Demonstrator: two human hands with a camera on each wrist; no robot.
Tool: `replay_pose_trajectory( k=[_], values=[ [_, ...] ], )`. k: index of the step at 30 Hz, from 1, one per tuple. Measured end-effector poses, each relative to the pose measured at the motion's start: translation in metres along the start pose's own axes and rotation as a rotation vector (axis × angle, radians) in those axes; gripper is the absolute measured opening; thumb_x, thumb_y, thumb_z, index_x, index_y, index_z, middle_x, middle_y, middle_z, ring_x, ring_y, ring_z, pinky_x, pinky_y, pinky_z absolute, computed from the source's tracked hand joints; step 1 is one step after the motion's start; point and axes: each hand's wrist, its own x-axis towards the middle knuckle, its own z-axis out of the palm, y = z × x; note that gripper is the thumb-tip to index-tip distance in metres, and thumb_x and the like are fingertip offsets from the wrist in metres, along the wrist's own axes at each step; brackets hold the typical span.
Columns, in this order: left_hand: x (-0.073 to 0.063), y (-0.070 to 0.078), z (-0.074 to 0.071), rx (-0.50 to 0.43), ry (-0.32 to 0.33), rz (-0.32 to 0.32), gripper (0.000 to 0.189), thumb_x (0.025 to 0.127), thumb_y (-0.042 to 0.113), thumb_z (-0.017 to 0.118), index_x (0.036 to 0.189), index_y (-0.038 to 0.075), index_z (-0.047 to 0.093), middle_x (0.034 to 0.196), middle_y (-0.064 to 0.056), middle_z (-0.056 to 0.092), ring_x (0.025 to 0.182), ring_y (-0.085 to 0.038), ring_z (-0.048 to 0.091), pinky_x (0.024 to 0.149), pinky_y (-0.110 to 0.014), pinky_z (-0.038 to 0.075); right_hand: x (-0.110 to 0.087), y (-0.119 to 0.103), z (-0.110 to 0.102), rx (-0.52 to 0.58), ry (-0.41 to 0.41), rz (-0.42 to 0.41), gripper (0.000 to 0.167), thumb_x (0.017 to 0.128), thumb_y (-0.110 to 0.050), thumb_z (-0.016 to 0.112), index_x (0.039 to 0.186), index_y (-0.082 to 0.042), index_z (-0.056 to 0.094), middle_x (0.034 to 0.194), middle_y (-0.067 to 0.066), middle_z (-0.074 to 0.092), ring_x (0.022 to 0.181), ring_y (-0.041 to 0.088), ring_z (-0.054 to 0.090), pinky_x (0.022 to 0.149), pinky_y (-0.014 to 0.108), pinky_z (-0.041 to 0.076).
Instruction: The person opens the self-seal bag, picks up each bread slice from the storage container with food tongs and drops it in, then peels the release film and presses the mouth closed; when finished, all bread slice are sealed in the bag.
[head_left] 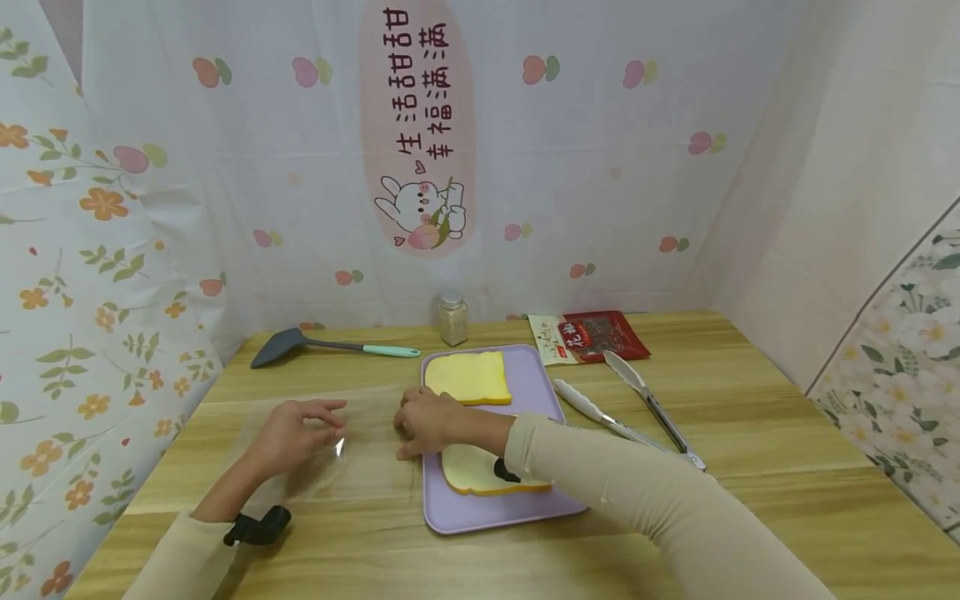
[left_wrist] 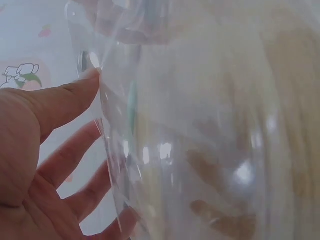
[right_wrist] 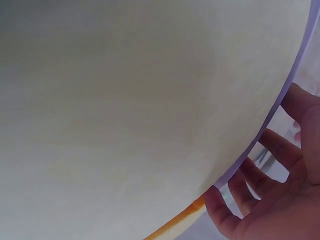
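A clear plastic sheet (head_left: 367,408) lies to the left of the lilac tray (head_left: 450,518). My left hand (head_left: 296,433) is over this sheet, thumb and fingers spread apart. In the left wrist view the thumb (left_wrist: 65,105) meets the clear edge, and several fingertips show along it lower down. Over the tray's left edge reaches my right hand (head_left: 431,421), its fingers loosely bent downward near the sheet. Nothing shows gripped between those fingers in the right wrist view. Two bread slices lie on the tray: a yellow slice (head_left: 465,377) behind, a paler slice (head_left: 472,475) in front, partly under my right forearm.
Behind the tray stands a small glass jar (head_left: 453,321). A spatula (head_left: 330,343) with a mint handle lies at the back left. Metal tongs (head_left: 652,408) with pale tips lie right of the tray, below a red-and-white seasoning packet (head_left: 588,337). Patterned curtains enclose the table.
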Motion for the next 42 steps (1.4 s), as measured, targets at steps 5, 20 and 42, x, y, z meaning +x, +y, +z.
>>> replay_pose_trajectory(
  k=[5,20,42],
  values=[
    [-0.001,-0.002,-0.003,-0.019,0.009,-0.016,0.005,0.082,0.006,0.080,0.087,0.008,0.080,0.119,-0.014,0.070,0.117,-0.038,0.061,0.090,-0.058,0.048,0.000,0.000,-0.002,-0.006,-0.006,0.000,0.048,0.086,-0.052,0.074,0.126,-0.026,0.069,0.137,-0.002,0.051,0.125,0.017,0.046,0.084,0.036,0.046],
    [-0.003,0.001,-0.019,-0.096,0.009,-0.039,0.008,0.089,0.009,0.074,0.093,0.003,0.078,0.125,-0.016,0.067,0.118,-0.040,0.060,0.088,-0.059,0.050,0.002,0.001,-0.002,-0.015,-0.042,0.017,0.053,0.084,-0.052,0.075,0.130,-0.025,0.066,0.134,-0.002,0.051,0.120,0.012,0.051,0.083,0.032,0.049],
    [-0.002,0.004,-0.021,-0.196,-0.048,-0.071,0.010,0.089,0.006,0.073,0.095,-0.002,0.077,0.125,-0.023,0.065,0.121,-0.045,0.056,0.074,-0.021,0.054,-0.001,0.000,-0.004,-0.019,-0.072,0.002,0.065,0.081,-0.052,0.077,0.136,-0.020,0.059,0.144,0.001,0.046,0.130,0.014,0.044,0.094,0.040,0.043]
  ],
)
